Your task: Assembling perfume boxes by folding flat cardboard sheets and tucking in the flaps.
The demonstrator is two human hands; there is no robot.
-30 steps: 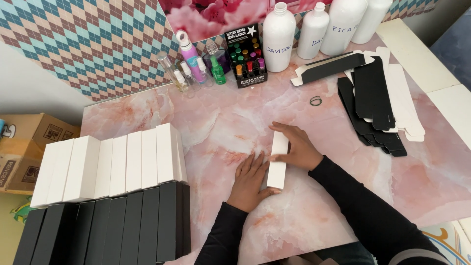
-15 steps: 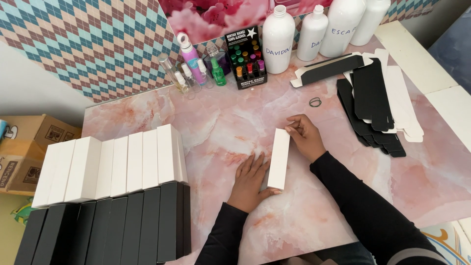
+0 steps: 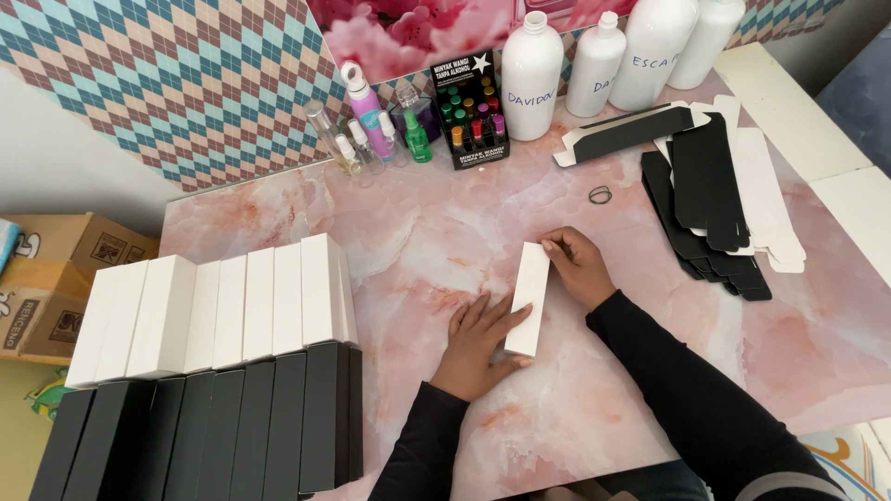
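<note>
White box stands on the pink bench, long axis running away from me, my left hand spread flat against its near end, right hand pinching its far end.

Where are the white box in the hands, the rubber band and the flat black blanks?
white box (image 3: 530, 297), head view, middle of its top face.
rubber band (image 3: 600, 195), head view, on its loop.
black blanks (image 3: 707, 181), head view, top blank's middle.
</note>
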